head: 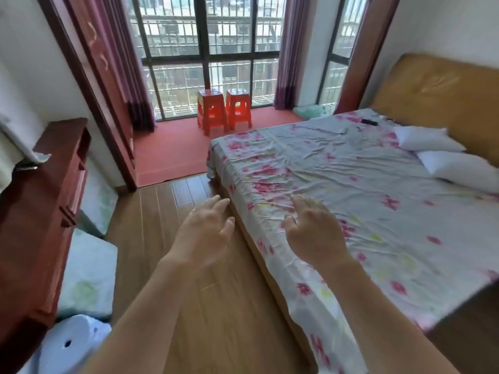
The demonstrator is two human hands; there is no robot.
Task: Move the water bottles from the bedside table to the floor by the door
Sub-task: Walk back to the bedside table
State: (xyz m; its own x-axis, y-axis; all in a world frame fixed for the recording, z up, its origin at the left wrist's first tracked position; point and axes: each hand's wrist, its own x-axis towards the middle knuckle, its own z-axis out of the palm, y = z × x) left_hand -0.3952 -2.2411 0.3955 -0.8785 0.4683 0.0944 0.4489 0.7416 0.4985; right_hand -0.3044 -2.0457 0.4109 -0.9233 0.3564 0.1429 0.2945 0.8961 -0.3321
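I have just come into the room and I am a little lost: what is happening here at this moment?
A person stands beside the bed with both hands held out in front. The left hand is over the wooden floor, and the right hand is above the near edge of the bed. Both hands are open and hold nothing. No water bottles and no bedside table appear in this view. Two red stools stand by the window.

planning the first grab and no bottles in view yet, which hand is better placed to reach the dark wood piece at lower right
Probably the right hand: it is open over the bed, on the side of the dark wood piece. The left hand, also open, is farther, over the floor.
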